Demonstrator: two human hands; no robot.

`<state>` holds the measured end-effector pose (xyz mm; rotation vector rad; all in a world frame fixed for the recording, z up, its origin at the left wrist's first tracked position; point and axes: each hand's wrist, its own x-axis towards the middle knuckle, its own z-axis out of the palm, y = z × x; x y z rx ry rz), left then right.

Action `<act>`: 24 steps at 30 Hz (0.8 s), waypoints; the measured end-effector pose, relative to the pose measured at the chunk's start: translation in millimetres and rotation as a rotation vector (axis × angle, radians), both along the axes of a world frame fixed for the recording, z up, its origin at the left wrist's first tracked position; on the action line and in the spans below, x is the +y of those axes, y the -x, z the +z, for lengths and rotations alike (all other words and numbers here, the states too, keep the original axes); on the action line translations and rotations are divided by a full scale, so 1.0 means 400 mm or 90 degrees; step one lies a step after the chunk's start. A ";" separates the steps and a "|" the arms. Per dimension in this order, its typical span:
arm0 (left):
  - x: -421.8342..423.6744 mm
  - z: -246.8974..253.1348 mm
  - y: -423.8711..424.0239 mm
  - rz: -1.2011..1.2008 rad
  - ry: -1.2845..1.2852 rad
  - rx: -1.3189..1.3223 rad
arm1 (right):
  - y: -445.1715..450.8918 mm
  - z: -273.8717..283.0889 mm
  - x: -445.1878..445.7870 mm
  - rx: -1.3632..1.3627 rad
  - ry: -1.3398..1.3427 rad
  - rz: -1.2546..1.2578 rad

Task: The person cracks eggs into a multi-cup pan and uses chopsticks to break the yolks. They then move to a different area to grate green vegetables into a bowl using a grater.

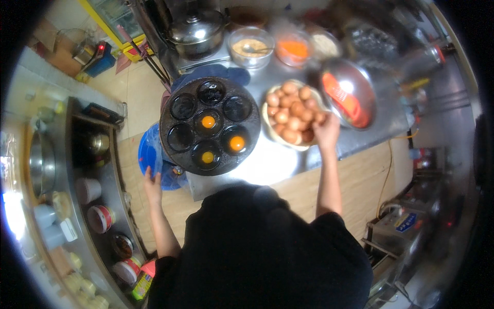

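Before me is a round black cast-iron pan (166, 116) with several round wells. Raw eggs lie in three of them: the center egg (208, 122), the right-hand egg (237, 143) and the near egg (208, 157). To the right of the pan, brown eggs (295, 110) fill a pale basket (266, 125). My right hand (328, 129) reaches to the basket's right side, fingers at the eggs; whether they grip one is unclear. My left hand (153, 187) is by a blue bucket (144, 148) lined with a clear plastic bag, left of the pan, fingers apart and holding nothing visible.
A steel bowl (366, 89) with an orange plastic grater (339, 94) stands right of the basket. Behind are a lidded pot (197, 33), a bowl of pale food with a spoon (251, 46) and a bowl of orange shreds (292, 50). A metal shelf (92, 166) stands left.
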<state>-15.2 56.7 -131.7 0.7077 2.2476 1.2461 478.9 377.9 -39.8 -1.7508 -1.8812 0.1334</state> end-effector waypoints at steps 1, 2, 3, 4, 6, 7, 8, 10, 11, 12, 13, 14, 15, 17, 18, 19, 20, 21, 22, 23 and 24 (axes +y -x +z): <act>-0.005 -0.010 0.001 0.007 -0.007 -0.011 | 0.012 0.008 -0.016 -0.017 0.014 0.017; -0.011 -0.026 -0.001 0.014 -0.013 -0.022 | 0.027 0.016 -0.034 -0.045 0.012 0.051; -0.007 -0.026 -0.006 0.018 -0.020 -0.035 | 0.030 0.012 -0.049 -0.052 0.028 0.057; -0.002 -0.025 -0.007 0.009 -0.016 -0.038 | 0.032 0.005 -0.061 -0.059 0.043 0.062; 0.013 -0.015 -0.015 -0.008 -0.007 -0.042 | 0.032 -0.009 -0.071 -0.067 0.055 0.066; 0.019 -0.005 -0.021 -0.015 -0.002 -0.029 | 0.031 -0.015 -0.074 -0.061 0.047 0.065; 0.025 0.006 -0.027 -0.021 0.003 -0.017 | 0.031 -0.020 -0.078 -0.055 0.038 0.063; 0.038 0.034 -0.042 -0.030 0.020 -0.002 | 0.035 -0.012 -0.085 -0.055 0.044 0.071; 0.043 0.051 -0.050 -0.033 0.033 0.000 | 0.034 -0.005 -0.088 -0.060 0.059 0.081; 0.049 0.059 -0.055 -0.034 0.044 0.002 | 0.034 0.003 -0.088 -0.066 0.073 0.091; 0.050 0.059 -0.058 -0.035 0.044 0.007 | 0.030 0.001 -0.087 0.025 0.098 0.087; 0.048 0.057 -0.060 -0.034 0.044 0.011 | 0.023 -0.003 -0.085 0.117 0.123 0.083; 0.047 0.054 -0.062 -0.034 0.044 0.016 | 0.014 -0.008 -0.081 0.208 0.148 0.080; 0.044 0.049 -0.065 -0.032 0.038 0.019 | -0.028 -0.011 -0.061 0.107 0.100 0.022; 0.044 0.047 -0.066 -0.032 0.036 0.021 | -0.046 -0.019 -0.049 0.050 0.071 -0.010; 0.047 0.051 -0.069 -0.040 0.038 0.021 | -0.066 -0.030 -0.037 -0.007 0.042 -0.044; 0.048 0.056 -0.073 -0.047 0.040 0.021 | -0.082 -0.044 -0.025 -0.044 0.097 -0.032; 0.053 0.059 -0.075 -0.053 0.041 0.021 | -0.093 -0.065 -0.009 -0.063 0.130 -0.019; 0.056 0.059 -0.075 -0.053 0.041 0.014 | -0.099 -0.080 0.004 -0.083 0.163 -0.005; 0.059 0.060 -0.075 -0.052 0.040 0.007 | -0.108 -0.094 0.012 -0.102 0.197 0.010; 0.055 0.061 -0.074 -0.048 0.042 0.001 | -0.102 -0.089 0.014 -0.117 0.213 0.018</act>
